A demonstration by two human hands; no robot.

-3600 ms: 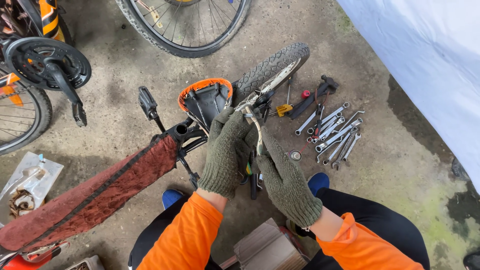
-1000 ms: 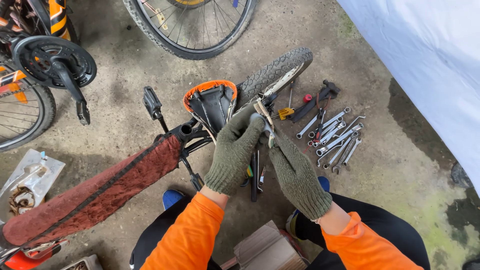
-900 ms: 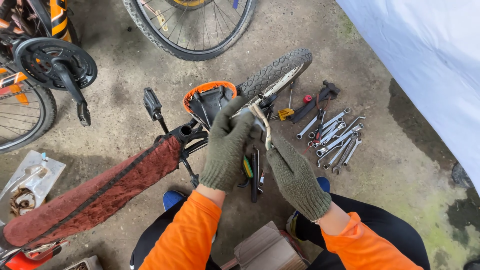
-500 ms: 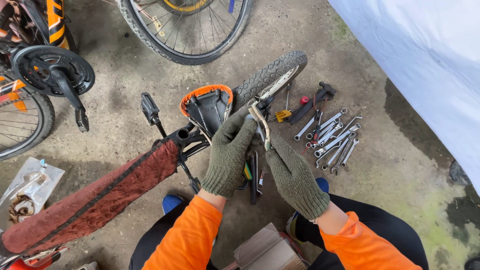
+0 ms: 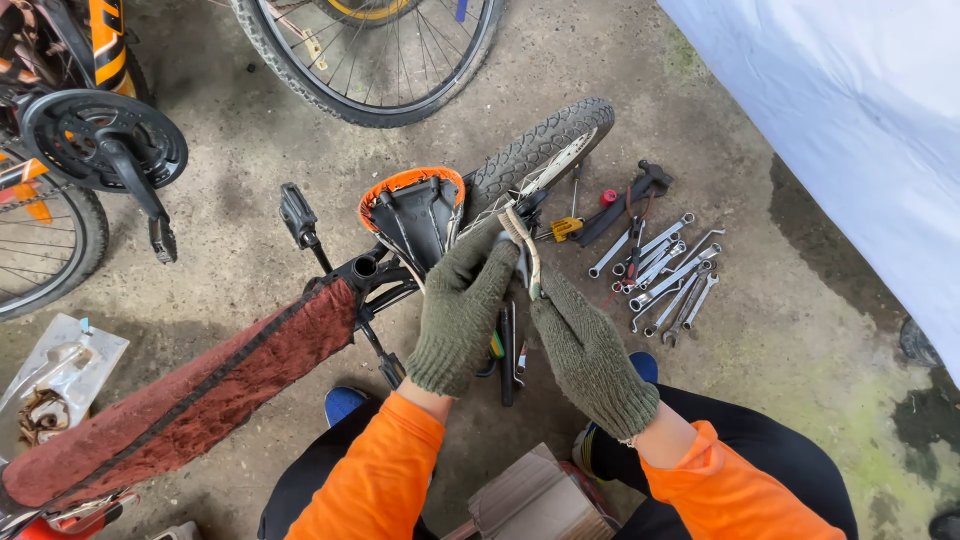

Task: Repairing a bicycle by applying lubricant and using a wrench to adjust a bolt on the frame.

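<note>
between both gloved hands, a brush [image 5: 522, 245] stands over the saddle [image 5: 412, 210]; right hand [image 5: 585, 345] pinches its handle, left hand [image 5: 465, 300] curls beside it, touching the bristle end; wrenches [image 5: 665, 270] lie right

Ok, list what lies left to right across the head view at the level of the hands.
Crumpled plastic bag → red frame tube → left hand → brush → right hand → row of wrenches → white sheet.
</note>
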